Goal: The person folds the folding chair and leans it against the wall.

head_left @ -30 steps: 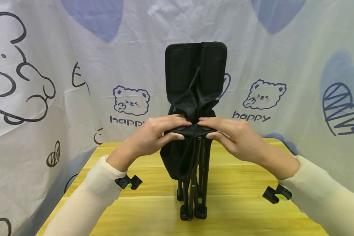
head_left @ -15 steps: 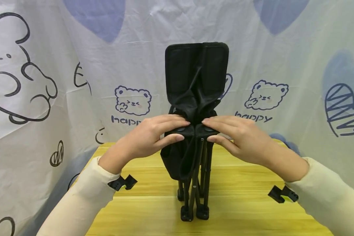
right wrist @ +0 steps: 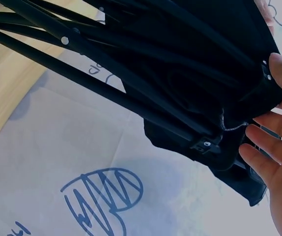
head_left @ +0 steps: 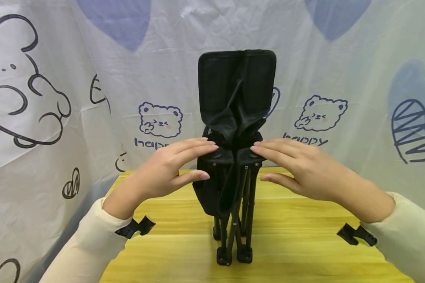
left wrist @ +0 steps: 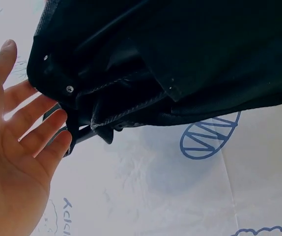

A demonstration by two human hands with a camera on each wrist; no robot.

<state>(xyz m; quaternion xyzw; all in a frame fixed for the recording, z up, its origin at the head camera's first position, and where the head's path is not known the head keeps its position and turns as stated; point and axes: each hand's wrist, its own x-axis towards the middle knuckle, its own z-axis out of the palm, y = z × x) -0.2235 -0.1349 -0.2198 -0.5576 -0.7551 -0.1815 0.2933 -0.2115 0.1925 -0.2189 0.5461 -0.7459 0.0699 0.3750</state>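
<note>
A black folding camp chair (head_left: 217, 84) stands upright on the table, folded narrow. Its fabric back rises above the two front seat corners, and its dark metal legs (head_left: 235, 224) are bunched close together. My left hand (head_left: 159, 169) has straight fingers resting on the left seat corner, its thumb apart below. On the other side, the straight fingers of my right hand (head_left: 304, 169) touch the right corner, thumb also lowered away. The left wrist view shows the fingers against the dark fabric (left wrist: 106, 59). Rivets and crossed tubes (right wrist: 131, 78) appear in the right wrist view.
The chair's black feet (head_left: 224, 255) stand on a yellow wood-grain table (head_left: 184, 243). Behind and to the left hangs a white cloth (head_left: 170, 70) printed with bears and hearts. Each sleeve carries a small black wrist mount (head_left: 136, 227).
Both hands have drawn outward, away from the chair's middle, and the thumbs have dropped away from the seat corners. The two corners stand slightly farther apart, with the chair still upright.
</note>
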